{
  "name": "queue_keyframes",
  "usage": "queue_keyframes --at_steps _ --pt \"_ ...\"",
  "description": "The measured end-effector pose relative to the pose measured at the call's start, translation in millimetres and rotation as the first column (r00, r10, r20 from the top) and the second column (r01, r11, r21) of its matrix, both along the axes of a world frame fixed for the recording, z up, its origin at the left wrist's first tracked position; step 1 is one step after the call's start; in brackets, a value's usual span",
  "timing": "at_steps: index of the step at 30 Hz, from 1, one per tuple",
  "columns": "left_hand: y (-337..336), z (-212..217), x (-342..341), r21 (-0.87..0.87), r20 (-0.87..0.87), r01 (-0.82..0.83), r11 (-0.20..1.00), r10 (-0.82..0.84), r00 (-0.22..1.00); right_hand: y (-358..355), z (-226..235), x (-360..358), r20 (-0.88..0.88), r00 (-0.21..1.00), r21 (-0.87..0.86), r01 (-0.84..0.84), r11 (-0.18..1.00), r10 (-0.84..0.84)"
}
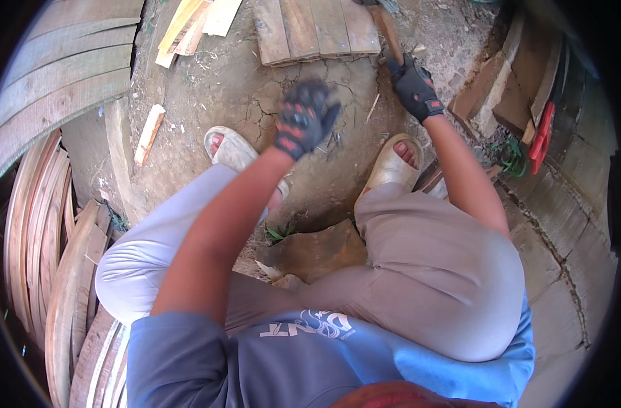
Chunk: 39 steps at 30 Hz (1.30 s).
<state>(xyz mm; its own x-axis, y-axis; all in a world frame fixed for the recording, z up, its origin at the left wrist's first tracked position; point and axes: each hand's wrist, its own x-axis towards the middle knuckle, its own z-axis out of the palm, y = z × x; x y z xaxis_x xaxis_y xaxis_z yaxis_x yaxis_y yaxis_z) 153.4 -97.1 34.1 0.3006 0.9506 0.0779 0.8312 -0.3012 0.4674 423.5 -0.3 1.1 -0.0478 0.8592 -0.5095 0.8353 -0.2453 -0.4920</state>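
Observation:
My right hand (416,87), in a black glove with red marks, is closed around the lower end of a wooden handle (388,34). The handle belongs to a tool whose dark head is partly cut off at the top edge, so its kind is unclear. My left hand (306,117), gloved the same way, hovers over the cracked dirt between my feet. Motion smears its fingers, and whether they hold anything does not show. Several thin nail-like pieces (335,141) lie on the ground beside it. Beyond both hands sits a row of planks (316,30) laid edge to edge.
Split wood strips (188,27) lie at the far left, with a small wood piece (148,134) nearer. A curved plank panel (65,81) and stacked slats (42,231) fill the left side. At right are wood blocks (490,95) and a red-handled tool (542,138).

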Motion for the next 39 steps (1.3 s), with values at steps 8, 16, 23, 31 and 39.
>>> queue_keyframes --at_steps 8,16,23,31,39 --pt "-89.7 -32.6 43.8 -0.171 -0.101 -0.152 0.973 0.136 0.986 -13.4 -5.4 -9.1 -0.094 0.995 -0.030 0.033 0.999 -0.036" --pt "-100.3 -44.7 62.5 -0.163 -0.115 -0.276 0.947 0.260 0.959 -8.6 -0.5 1.7 -0.108 0.993 -0.020 0.042 0.999 -0.044" --pt "-99.3 -40.6 66.4 -0.186 -0.139 -0.295 0.937 0.272 0.952 -13.3 4.6 -3.8 -0.142 0.986 -0.037 0.086 0.996 -0.091" --pt "-90.1 -30.3 68.9 -0.215 -0.112 -0.223 0.951 0.202 0.973 -9.4 7.3 1.3 -0.095 0.994 -0.037 0.054 0.998 -0.057" --pt "-91.8 -34.7 60.0 -0.162 -0.079 -0.048 0.986 0.036 0.996 -12.9 12.1 1.9 -0.098 0.993 -0.055 0.056 0.997 -0.062"
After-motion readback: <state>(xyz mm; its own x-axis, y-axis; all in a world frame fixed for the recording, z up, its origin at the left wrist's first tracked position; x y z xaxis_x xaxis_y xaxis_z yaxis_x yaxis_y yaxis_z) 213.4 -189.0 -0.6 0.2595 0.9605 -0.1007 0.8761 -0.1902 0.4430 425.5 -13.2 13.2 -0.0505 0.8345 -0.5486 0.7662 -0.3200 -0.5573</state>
